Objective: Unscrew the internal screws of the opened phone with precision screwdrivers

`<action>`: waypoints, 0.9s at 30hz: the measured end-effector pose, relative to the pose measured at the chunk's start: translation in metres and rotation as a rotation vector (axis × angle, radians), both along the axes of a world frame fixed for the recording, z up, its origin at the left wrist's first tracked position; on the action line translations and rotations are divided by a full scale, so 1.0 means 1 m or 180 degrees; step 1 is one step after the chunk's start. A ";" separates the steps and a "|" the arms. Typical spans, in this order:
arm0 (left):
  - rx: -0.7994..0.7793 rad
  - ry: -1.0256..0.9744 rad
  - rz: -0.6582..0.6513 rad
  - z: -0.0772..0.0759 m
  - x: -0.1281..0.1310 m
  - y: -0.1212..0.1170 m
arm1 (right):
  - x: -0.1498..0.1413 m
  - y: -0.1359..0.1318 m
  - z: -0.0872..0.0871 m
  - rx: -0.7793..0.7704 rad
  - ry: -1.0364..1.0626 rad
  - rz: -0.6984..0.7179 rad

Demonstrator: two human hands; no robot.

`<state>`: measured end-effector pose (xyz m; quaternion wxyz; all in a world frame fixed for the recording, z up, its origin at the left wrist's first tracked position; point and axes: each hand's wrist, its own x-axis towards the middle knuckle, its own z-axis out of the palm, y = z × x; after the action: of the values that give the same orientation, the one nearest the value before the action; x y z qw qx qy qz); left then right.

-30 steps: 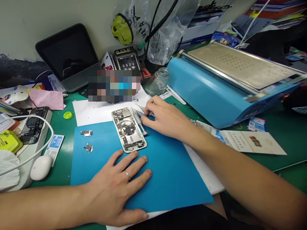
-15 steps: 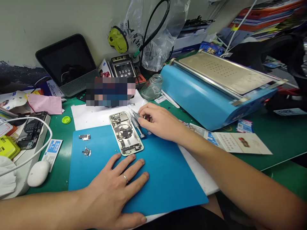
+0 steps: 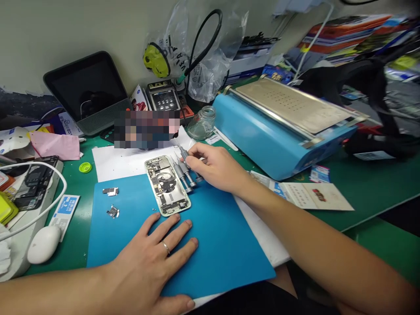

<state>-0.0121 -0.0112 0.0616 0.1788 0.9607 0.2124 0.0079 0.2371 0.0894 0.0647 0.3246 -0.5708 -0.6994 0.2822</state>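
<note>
- Looks to me like a tool-handling step: the right hand [image 3: 216,168] has thumb and fingers closed in a pinch around a grey precision screwdriver [image 3: 184,153]. Can't tell how firm the grip is, or if it's picking up or setting down.
- Two more are lying right next to it, the nearer screwdriver [image 3: 187,173] and the farther screwdriver [image 3: 180,172], both close alongside the phone.
- The opened phone [image 3: 175,192] is face-up with its insides showing, mostly on the blue mat [image 3: 223,249], top end reaching toward the white paper [image 3: 110,165].
- Left hand [image 3: 144,262] is open and flat on the mat, fingers spread, fingertips just by the phone's bottom edge. Not gripping anything.
- Off to the left of the phone there's a small metal-shielded part [image 3: 111,191] and an odd-shaped metal piece [image 3: 113,211]. Some tiny specks [image 3: 154,209] sit nearer the phone, too small to identify.
- IMO any move from here calls for a light, narrow pinch, keeping that driver off its neighbours and its thin tip away from the exposed boards. I'd keep the flat hand steady too, since dragging the mat could scatter the little bits.
</note>
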 end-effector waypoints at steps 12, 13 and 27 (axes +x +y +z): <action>0.0120 0.0036 -0.0225 -0.001 -0.002 0.006 | 0.000 0.001 -0.002 0.0153 0.0243 -0.0110; 0.0105 0.0019 -0.0236 -0.002 -0.003 0.007 | 0.001 0.002 -0.002 0.0154 0.0247 -0.0126; -0.0010 0.0218 -0.0168 0.011 0.000 0.005 | -0.001 -0.003 -0.001 0.0440 0.0034 -0.0116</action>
<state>-0.0126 -0.0062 0.0721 0.1731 0.9654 0.1929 -0.0301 0.2359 0.0862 0.0641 0.3720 -0.5582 -0.7050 0.2303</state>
